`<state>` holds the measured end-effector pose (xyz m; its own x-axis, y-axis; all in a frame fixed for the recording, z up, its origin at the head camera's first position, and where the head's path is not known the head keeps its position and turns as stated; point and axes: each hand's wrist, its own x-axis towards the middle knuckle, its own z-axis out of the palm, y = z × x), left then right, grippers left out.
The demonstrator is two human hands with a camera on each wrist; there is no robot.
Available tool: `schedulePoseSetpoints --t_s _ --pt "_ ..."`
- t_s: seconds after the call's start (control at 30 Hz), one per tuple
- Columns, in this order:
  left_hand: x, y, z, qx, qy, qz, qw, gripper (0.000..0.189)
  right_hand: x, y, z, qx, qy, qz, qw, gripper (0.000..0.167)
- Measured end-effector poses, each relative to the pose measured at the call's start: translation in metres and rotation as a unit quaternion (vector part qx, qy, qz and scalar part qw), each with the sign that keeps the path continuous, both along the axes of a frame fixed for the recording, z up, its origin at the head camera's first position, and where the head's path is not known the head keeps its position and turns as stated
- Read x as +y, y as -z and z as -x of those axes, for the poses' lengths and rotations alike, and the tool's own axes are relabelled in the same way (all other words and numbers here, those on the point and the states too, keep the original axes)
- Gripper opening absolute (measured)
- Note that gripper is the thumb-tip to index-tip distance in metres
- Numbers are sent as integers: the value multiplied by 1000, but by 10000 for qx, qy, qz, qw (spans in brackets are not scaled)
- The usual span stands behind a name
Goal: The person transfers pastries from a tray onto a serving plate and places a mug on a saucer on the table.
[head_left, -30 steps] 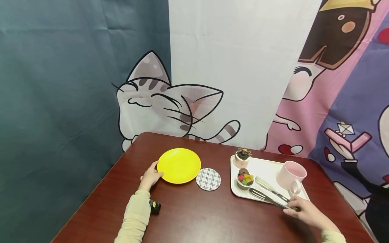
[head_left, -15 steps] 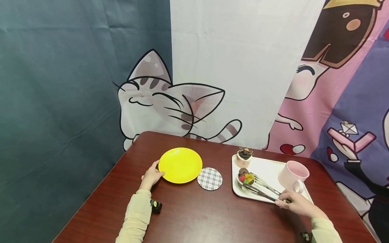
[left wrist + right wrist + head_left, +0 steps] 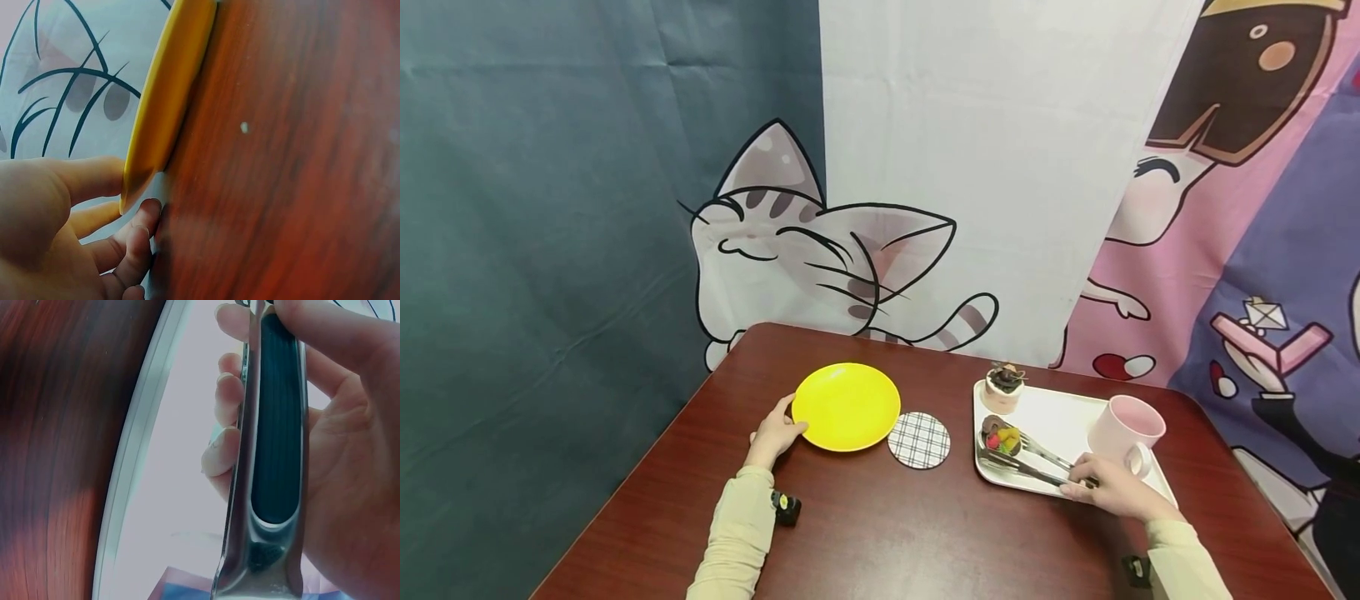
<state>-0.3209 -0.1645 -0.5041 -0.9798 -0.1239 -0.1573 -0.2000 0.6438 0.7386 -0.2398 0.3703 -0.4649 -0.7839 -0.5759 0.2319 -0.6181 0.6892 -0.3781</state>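
My left hand (image 3: 777, 435) pinches the near left rim of a yellow plate (image 3: 847, 408), thumb over the edge. In the left wrist view the plate (image 3: 165, 87) is tipped a little, its held edge off the wood. My right hand (image 3: 1116, 487) grips metal serving tongs (image 3: 1028, 471) by the handles; the right wrist view shows a dark inlay on the tongs (image 3: 278, 425). Their slotted ends lie on either side of a fruit-topped cupcake (image 3: 1002, 439) on a white tray (image 3: 1063, 410). Whether both ends touch the cupcake, I cannot tell.
A small cream cake (image 3: 1003, 392) stands behind the cupcake. On the tray's right is a pink mug (image 3: 1126, 427), close to my right hand. A round checked coaster (image 3: 919, 440) lies between plate and tray. Printed curtains (image 3: 985, 167) hang behind the table (image 3: 880, 525).
My right hand has moved left with the tongs, whose ends have gone from just right of the cupcake to either side of it. The left hand has kept its hold on the plate.
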Motion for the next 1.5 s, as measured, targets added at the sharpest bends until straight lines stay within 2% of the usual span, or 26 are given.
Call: schedulePoseSetpoints --t_s 0.27,0.4,0.5,0.6,0.7,0.9,1.13,1.33,1.5 --pt "1 -1 -3 -1 -22 -28 10000 68 -9 -2 2 -15 89 -71 9999 13" --pt "2 -2 -3 -2 -31 -17 10000 68 -9 1 2 335 0 58 9994 15" --pt "2 -3 -4 -5 -38 -20 10000 67 -10 3 2 773 -13 168 9969 19" --pt "2 -3 -4 -5 -41 -36 10000 67 -13 5 1 1137 66 227 9932 24" --pt "2 -3 -4 10 -8 -42 10000 67 -15 6 0 1290 245 275 9910 24" --pt "2 -1 -4 14 8 -63 10000 67 -21 4 -3 1219 750 308 9892 14" --pt "3 -2 -5 13 -31 -62 10000 67 -27 -1 -3 1331 939 318 9861 13" --pt "3 -1 -4 14 -72 -63 10000 66 -46 -7 -1 1146 1213 219 9857 7" --pt "3 1 -5 -12 -105 -87 9999 66 -70 -2 5 835 1329 309 9871 4"
